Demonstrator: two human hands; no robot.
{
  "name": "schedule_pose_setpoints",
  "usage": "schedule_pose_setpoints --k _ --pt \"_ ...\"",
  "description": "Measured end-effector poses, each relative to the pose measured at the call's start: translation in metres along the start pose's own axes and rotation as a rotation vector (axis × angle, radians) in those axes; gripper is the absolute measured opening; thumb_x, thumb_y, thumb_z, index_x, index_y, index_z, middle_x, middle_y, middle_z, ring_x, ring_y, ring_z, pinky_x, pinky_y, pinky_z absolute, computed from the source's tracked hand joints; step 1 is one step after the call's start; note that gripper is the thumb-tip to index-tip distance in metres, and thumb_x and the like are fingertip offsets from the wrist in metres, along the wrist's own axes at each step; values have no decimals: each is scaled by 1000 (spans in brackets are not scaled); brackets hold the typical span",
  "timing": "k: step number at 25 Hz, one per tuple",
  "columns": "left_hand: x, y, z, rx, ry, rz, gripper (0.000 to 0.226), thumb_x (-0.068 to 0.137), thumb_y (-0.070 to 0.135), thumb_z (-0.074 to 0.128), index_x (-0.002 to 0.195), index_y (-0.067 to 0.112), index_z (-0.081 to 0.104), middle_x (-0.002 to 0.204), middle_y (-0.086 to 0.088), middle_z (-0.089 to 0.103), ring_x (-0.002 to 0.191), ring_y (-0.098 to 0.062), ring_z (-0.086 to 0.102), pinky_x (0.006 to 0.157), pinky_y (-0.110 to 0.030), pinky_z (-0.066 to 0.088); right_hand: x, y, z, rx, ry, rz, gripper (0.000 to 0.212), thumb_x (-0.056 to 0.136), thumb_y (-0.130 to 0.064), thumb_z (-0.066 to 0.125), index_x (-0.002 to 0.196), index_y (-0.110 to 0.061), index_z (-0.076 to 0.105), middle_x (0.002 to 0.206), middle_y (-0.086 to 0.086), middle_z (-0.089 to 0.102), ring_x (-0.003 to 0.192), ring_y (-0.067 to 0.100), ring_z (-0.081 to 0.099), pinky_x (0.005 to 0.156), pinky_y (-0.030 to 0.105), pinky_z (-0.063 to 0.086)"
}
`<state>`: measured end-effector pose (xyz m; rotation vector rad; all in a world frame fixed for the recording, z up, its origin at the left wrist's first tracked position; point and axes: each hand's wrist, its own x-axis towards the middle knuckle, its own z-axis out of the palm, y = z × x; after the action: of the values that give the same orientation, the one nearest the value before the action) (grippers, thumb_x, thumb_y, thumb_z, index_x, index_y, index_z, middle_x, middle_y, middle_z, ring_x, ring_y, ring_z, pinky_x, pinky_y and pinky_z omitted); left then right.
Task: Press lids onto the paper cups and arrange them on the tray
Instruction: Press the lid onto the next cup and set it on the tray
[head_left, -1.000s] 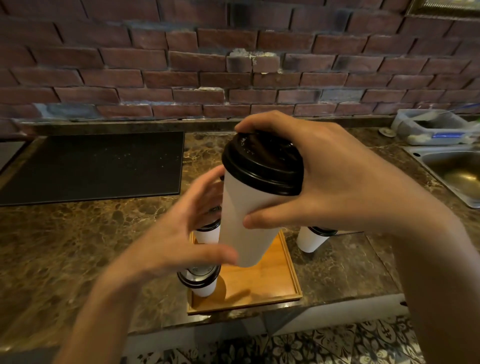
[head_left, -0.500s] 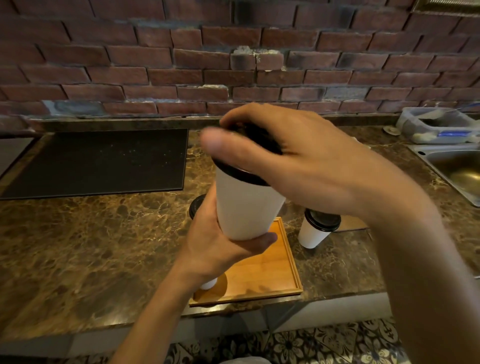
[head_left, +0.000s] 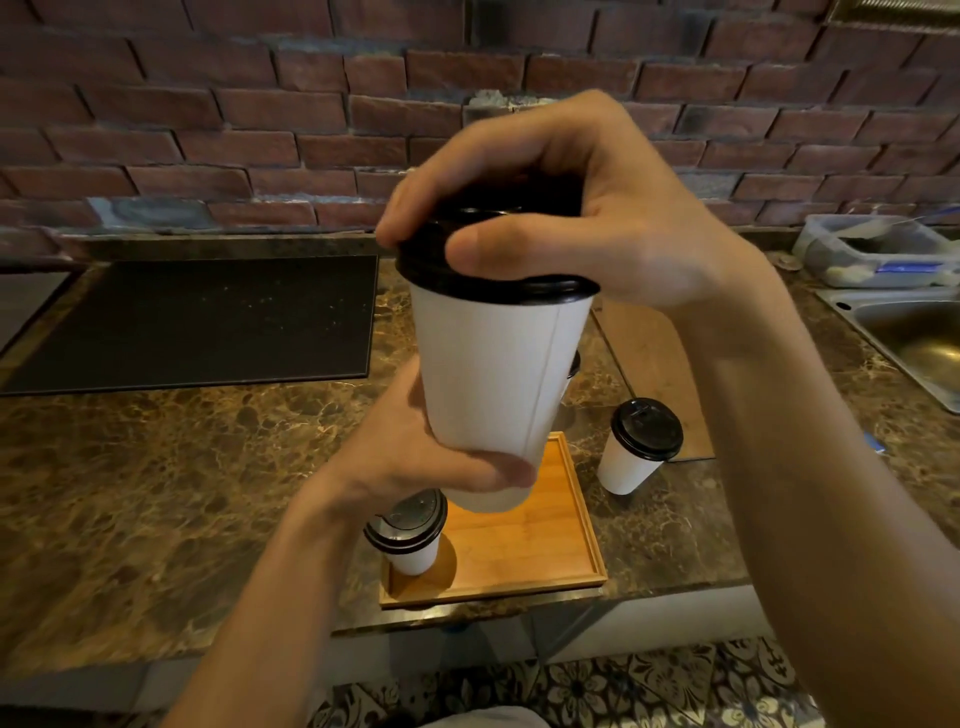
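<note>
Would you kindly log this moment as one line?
left hand: holds cup | right hand: presses lid | tray: one lidded cup

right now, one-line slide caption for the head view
Right hand presses a lid onto a cup held by the left hand above the tray.

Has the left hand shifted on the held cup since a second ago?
Yes. The left hand was open beside the cup; now it grips the base, above the tray.

Your left hand (head_left: 415, 457) curls closed at frame center, forearm rising from lower left; your right hand (head_left: 582, 208) claws downward above it.
</note>
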<state>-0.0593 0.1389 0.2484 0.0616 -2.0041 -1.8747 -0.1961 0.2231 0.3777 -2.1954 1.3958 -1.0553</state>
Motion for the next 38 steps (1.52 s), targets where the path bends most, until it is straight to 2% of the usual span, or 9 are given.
schedule_pose_setpoints --k 3,5,8,11,18,22,27,33,38 --pt "0 -3 -4 -68 -26 -3 66 49 15 79 112 23 62 105 -10 65 100 -27 64 82 -47 56 1 -4 1 -7 -4 50 25 95 -15 56 120 -15 58 112 8 66 103 12 63 83 26 53" --pt "3 -2 -2 2 108 42 70 49 20 82 115 21 57 105 0 66 99 -20 65 75 -36 58 4 -10 9 -192 76 215 27 95 -33 53 117 -22 64 107 -9 65 96 2 61 77 17 50" --pt "8 2 11 75 333 135 83 53 26 85 126 22 44 109 11 62 102 -11 63 70 -24 56 14 -8 30 -540 290 442 37 92 -55 48 106 -29 69 96 -10 69 87 8 62 78 30 55" --pt "10 8 9 120 388 188 86 52 28 86 125 28 40 111 21 59 104 -5 61 71 -19 56 19 -15 23 -425 408 277 27 95 -44 54 99 -25 72 94 -11 70 89 4 64 78 20 52" --pt "12 13 -9 38 129 100 91 44 26 90 121 -1 49 108 -6 63 99 -17 66 76 -26 56 19 -11 -5 -171 18 27 26 93 -19 55 118 -17 61 113 2 64 103 7 61 82 17 47" --pt "10 8 -12 43 157 124 74 50 17 81 119 14 53 105 6 67 97 -13 67 74 -24 56 19 -10 3 -113 85 105 27 91 -20 58 118 -19 61 113 -1 65 106 6 61 86 21 50" --pt "16 7 -4 155 424 178 82 52 30 84 123 26 43 106 15 62 100 0 62 70 -13 53 34 -6 37 -630 448 343 35 92 -50 50 105 -25 70 98 -9 71 91 7 63 81 30 55" --pt "8 7 -30 -9 66 -13 92 45 17 85 127 4 46 108 -4 66 101 -22 65 79 -34 56 25 -2 3 -54 55 45 23 96 -16 57 118 -18 61 111 2 66 105 7 63 84 19 49" --pt "12 -3 -13 105 354 29 77 47 33 83 117 36 51 108 8 62 99 -11 62 70 -27 56 37 9 37 -446 303 362 21 94 -41 54 104 -31 69 91 -17 65 87 4 61 77 22 54"
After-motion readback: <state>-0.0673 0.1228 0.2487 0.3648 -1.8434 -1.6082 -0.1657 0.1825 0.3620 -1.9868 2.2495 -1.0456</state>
